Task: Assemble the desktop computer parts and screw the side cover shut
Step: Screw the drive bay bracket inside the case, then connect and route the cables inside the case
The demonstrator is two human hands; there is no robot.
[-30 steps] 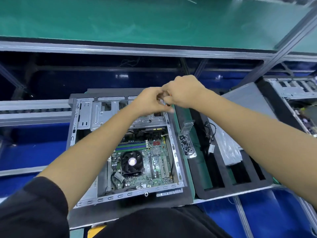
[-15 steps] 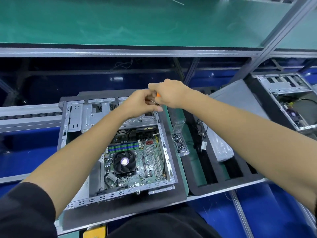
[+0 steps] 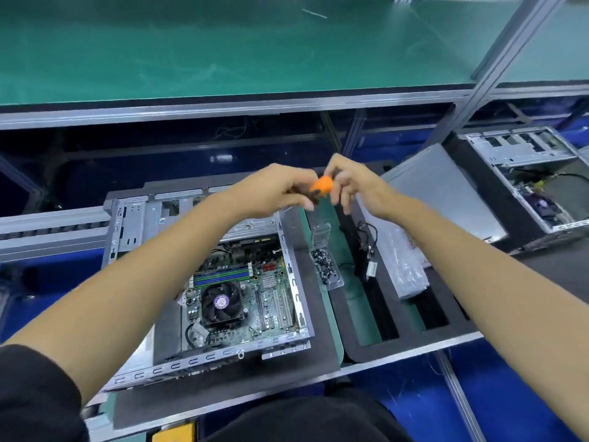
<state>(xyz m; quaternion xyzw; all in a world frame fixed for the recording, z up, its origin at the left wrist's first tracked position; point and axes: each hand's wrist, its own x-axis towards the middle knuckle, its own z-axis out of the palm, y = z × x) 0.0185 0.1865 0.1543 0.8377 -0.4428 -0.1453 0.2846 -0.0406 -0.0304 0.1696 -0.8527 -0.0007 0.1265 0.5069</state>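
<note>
Green-matted shelving (image 3: 223, 52) and blue framework are seen behind a workbench. Above the far edge of the open computer case (image 3: 204, 282), an orange-handled screwdriver (image 3: 322, 186) is pinched at its dark tip end by the left hand (image 3: 277, 191); the right hand (image 3: 357, 186) is loosely curled beside the handle, contact unclear. Below the grip, a clear tray of screws (image 3: 325, 266) is laid just right of the case; the grey side cover (image 3: 436, 193) is leaned further right.
</note>
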